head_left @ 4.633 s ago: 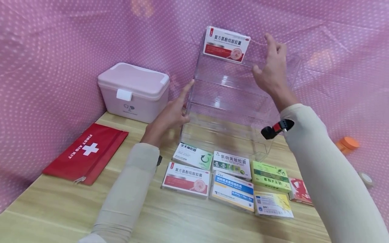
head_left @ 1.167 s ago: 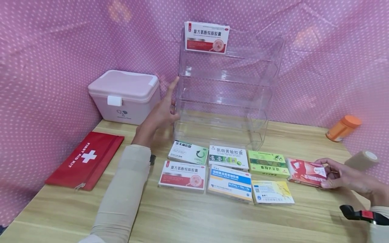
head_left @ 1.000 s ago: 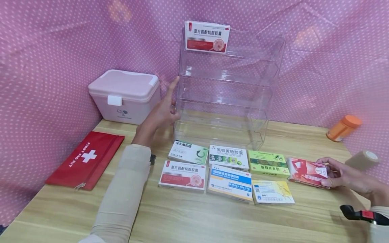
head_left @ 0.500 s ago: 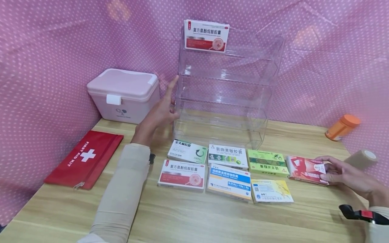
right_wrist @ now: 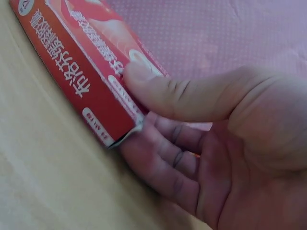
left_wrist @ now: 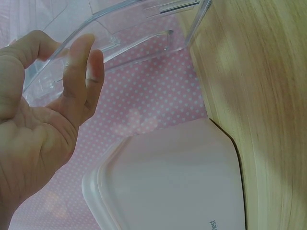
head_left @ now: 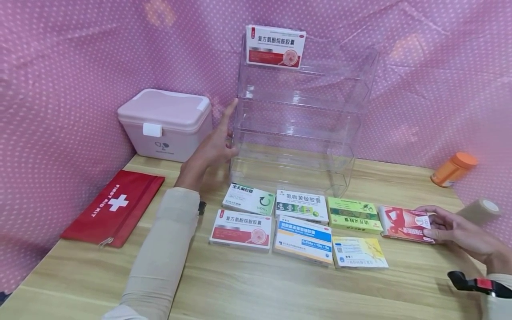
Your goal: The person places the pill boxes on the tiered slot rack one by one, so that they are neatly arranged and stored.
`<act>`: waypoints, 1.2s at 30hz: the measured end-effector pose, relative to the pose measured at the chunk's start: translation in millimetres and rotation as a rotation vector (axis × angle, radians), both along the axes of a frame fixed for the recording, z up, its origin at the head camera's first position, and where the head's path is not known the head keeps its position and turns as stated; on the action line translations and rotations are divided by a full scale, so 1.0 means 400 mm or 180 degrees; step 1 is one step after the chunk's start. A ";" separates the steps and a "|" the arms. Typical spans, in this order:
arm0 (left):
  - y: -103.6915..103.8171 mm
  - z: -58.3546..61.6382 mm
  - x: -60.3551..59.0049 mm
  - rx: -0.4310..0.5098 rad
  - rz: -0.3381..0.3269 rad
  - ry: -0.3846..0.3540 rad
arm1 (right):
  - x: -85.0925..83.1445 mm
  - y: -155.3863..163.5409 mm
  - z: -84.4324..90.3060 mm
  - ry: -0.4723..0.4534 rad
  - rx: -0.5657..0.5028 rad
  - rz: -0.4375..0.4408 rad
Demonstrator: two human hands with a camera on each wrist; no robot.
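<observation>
Left hand steadies the clear rack – right hand grips the red box at the right edge of the frame.

At centre-left, the left hand [head_left: 212, 149] lies flat against the left wall of the clear tiered rack [head_left: 300, 120], fingers straight and holding nothing, apparently to brace it. At lower right, the right hand [head_left: 456, 229] pinches the red box [head_left: 404, 218] at its right end, thumb on top and fingers [right_wrist: 158, 158] curled beneath, seemingly ready to lift. The box lies flat on the counter [head_left: 260, 289], last in the row of medicine boxes, its long axis running left to right – printed face up.
</observation>
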State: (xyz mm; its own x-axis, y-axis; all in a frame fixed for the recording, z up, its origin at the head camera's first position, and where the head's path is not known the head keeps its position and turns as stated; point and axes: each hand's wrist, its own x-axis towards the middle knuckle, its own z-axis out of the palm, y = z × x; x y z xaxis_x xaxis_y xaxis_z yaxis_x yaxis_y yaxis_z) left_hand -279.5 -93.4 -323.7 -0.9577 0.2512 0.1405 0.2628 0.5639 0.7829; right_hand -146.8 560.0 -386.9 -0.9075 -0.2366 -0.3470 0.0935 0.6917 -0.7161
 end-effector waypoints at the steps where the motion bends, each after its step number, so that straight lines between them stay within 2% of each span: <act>1: -0.001 0.000 0.000 0.0002 -0.0002 0.0006 | 0.000 -0.003 0.004 0.0058 -0.0004 0.0086; 5: -0.001 -0.001 -0.001 0.0046 -0.0013 0.0019 | -0.003 -0.020 0.025 0.0346 0.0258 0.0349; 7: 0.001 -0.002 -0.002 0.0059 -0.0027 0.0022 | -0.003 -0.030 0.037 0.0427 0.0475 0.0391; 9: 0.003 -0.004 -0.002 0.0063 -0.0035 0.0021 | -0.002 -0.040 0.049 0.0397 0.0696 0.0289; 12: 0.006 -0.005 -0.002 0.0054 -0.0054 0.0013 | 0.003 -0.046 0.061 0.0301 0.0829 0.0122; 17: 0.009 -0.003 -0.004 -0.0020 -0.0032 -0.0008 | 0.010 -0.048 0.067 0.0496 0.0683 -0.0145; 22: 0.007 0.005 -0.005 -0.0059 0.0007 -0.0041 | 0.012 -0.073 0.099 0.1017 0.0306 -0.0392; 25: 0.006 0.007 -0.005 -0.0091 0.0010 -0.0023 | 0.016 -0.109 0.132 0.1478 0.0061 -0.0588; 28: 0.007 0.006 -0.005 -0.0105 -0.0001 0.0002 | 0.016 -0.162 0.168 0.2177 -0.0206 -0.0882; 30: 0.008 0.005 -0.006 -0.0092 0.0005 0.0008 | 0.012 -0.208 0.195 0.2667 -0.0171 -0.1176; 32: 0.007 0.003 -0.006 -0.0096 0.0022 0.0026 | 0.003 -0.258 0.223 0.3006 -0.0173 -0.1497; 35: 0.003 -0.002 -0.006 -0.0078 0.0048 0.0051 | -0.017 -0.329 0.270 0.3067 -0.0111 -0.1841; 36: 0.002 -0.003 -0.006 -0.0074 0.0055 0.0053 | -0.025 -0.348 0.283 0.3072 -0.0095 -0.1838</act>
